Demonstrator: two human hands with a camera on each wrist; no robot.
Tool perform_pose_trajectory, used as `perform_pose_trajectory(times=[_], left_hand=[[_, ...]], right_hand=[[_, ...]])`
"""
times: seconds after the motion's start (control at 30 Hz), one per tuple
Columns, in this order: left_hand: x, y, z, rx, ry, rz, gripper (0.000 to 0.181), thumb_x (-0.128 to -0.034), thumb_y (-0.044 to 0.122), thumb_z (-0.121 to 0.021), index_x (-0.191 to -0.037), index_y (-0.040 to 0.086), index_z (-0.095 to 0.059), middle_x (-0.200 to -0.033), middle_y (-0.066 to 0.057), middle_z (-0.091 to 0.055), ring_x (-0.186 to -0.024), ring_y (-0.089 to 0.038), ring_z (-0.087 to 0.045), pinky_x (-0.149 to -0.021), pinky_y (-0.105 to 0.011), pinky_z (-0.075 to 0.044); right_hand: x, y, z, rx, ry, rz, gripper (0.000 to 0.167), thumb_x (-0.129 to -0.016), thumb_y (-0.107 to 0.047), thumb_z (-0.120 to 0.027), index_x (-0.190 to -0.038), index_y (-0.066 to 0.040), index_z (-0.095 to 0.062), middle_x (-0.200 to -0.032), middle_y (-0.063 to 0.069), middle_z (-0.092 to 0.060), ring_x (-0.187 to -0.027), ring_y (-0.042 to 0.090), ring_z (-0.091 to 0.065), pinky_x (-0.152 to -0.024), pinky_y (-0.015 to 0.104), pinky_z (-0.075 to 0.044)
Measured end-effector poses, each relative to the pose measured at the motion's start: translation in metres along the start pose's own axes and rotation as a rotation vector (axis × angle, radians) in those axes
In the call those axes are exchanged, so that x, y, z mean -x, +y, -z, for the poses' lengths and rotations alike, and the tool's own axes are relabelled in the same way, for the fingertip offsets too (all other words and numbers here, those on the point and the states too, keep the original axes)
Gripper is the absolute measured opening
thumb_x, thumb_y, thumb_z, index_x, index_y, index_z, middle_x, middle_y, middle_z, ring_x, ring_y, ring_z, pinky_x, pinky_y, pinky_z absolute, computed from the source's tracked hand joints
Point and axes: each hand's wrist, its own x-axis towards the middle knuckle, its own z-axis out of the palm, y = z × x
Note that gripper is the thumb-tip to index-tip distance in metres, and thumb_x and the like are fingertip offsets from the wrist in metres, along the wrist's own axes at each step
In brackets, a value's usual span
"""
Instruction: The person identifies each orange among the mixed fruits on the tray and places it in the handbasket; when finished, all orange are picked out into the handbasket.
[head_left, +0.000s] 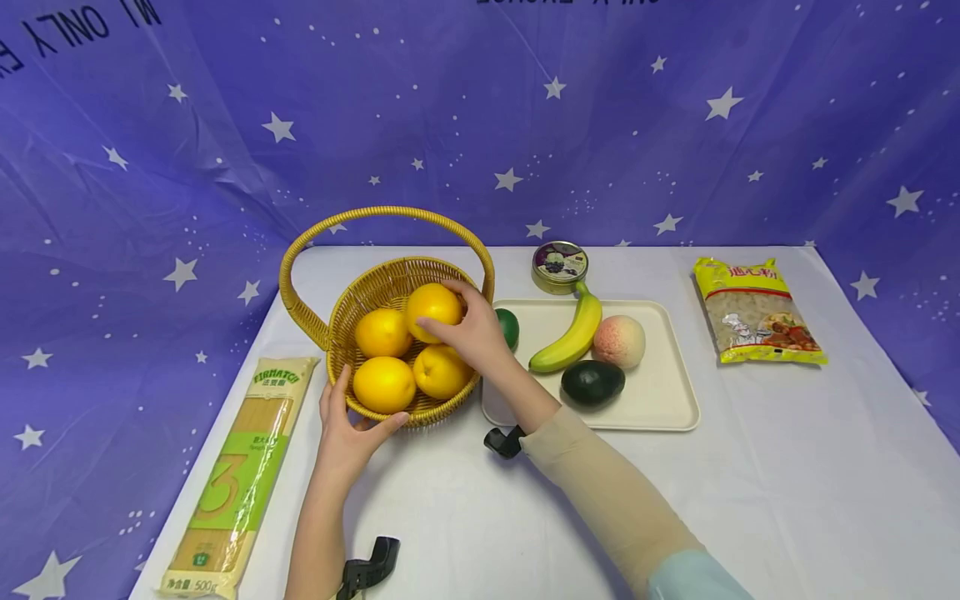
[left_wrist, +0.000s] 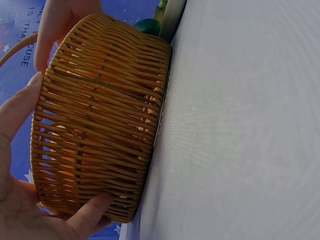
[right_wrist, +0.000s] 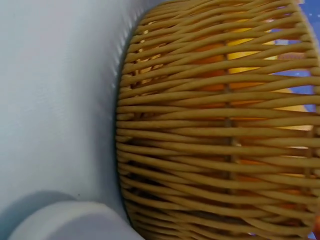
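A wicker basket [head_left: 392,283] with a tall handle [head_left: 386,212] stands at the left of the table, with several oranges [head_left: 384,385] inside. My left hand [head_left: 348,442] grips its near left side; in the left wrist view the thumb lies at the rim and other fingers reach round the woven wall [left_wrist: 100,115]. Inside the rim, my right hand [head_left: 480,332] holds one orange [head_left: 433,312] between thumb and fingers, above the others. Woven wall [right_wrist: 215,125] fills much of the right wrist view, where the right hand itself is out of sight.
Right of the basket, a cream tray [head_left: 660,408] holds a banana [head_left: 573,337], a peach [head_left: 619,341], an avocado [head_left: 592,383] and a partly hidden green fruit [head_left: 508,328]. A round tin [head_left: 559,267] stands behind it. Spaghetti [head_left: 240,475] lies far left, a yellow food bag [head_left: 759,312] far right.
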Motion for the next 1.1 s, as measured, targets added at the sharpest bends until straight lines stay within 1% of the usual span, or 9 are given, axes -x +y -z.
perform_pose_trajectory(times=[0.13, 0.3, 0.6, 0.8, 0.93, 1.1], left_hand=[[0.000, 0.000, 0.000, 0.008, 0.000, -0.001, 0.113, -0.0767, 0.036, -0.082, -0.156, 0.025, -0.003, -0.158, -0.006, 0.012, -0.143, -0.035, -0.012, -0.107, -0.051, -0.034], [0.000, 0.000, 0.000, 0.014, 0.001, -0.007, 0.113, -0.0771, 0.035, -0.082, -0.156, 0.024, -0.002, -0.158, -0.007, 0.013, -0.143, -0.036, -0.012, -0.106, -0.052, -0.034], [0.000, 0.001, 0.000, 0.015, -0.005, -0.006, 0.113, -0.0774, 0.035, -0.082, -0.156, 0.024, -0.002, -0.158, -0.007, 0.013, -0.142, -0.037, -0.013, -0.106, -0.052, -0.034], [0.000, 0.000, 0.000, 0.010, -0.008, 0.007, 0.113, -0.0769, 0.037, -0.082, -0.156, 0.025, -0.002, -0.158, -0.006, 0.014, -0.143, -0.036, -0.012, -0.107, -0.050, -0.034], [0.000, 0.000, 0.000, 0.007, -0.008, 0.008, 0.113, -0.0774, 0.037, -0.082, -0.156, 0.026, -0.002, -0.158, -0.006, 0.014, -0.143, -0.036, -0.012, -0.107, -0.050, -0.034], [0.000, 0.000, 0.000, 0.005, -0.008, 0.003, 0.113, -0.0772, 0.037, -0.082, -0.156, 0.025, -0.002, -0.158, -0.006, 0.014, -0.143, -0.036, -0.012, -0.107, -0.050, -0.034]], right_hand=[[-0.008, 0.003, -0.006, 0.027, 0.001, -0.004, 0.067, -0.080, -0.030, -0.079, -0.137, -0.010, -0.049, -0.129, 0.005, -0.055, -0.107, 0.020, -0.056, -0.091, 0.037, -0.049], [-0.014, 0.004, -0.012, 0.060, -0.015, -0.036, 0.068, -0.080, -0.029, -0.078, -0.138, -0.010, -0.047, -0.129, 0.007, -0.053, -0.108, 0.021, -0.056, -0.090, 0.036, -0.050], [-0.015, 0.005, -0.017, 0.089, -0.019, -0.079, 0.068, -0.081, -0.027, -0.077, -0.138, -0.011, -0.044, -0.130, 0.010, -0.048, -0.108, 0.023, -0.055, -0.090, 0.037, -0.049], [-0.017, 0.005, -0.019, 0.118, -0.058, -0.118, 0.069, -0.083, -0.027, -0.075, -0.141, -0.012, -0.041, -0.134, 0.010, -0.046, -0.110, 0.024, -0.054, -0.091, 0.039, -0.049], [-0.018, 0.007, -0.021, 0.135, -0.086, -0.126, 0.069, -0.084, -0.027, -0.074, -0.142, -0.011, -0.041, -0.137, 0.011, -0.044, -0.112, 0.025, -0.053, -0.092, 0.039, -0.048], [-0.018, 0.008, -0.024, 0.150, -0.098, -0.149, 0.070, -0.084, -0.029, -0.074, -0.144, -0.013, -0.040, -0.138, 0.011, -0.042, -0.114, 0.025, -0.053, -0.092, 0.040, -0.048]])
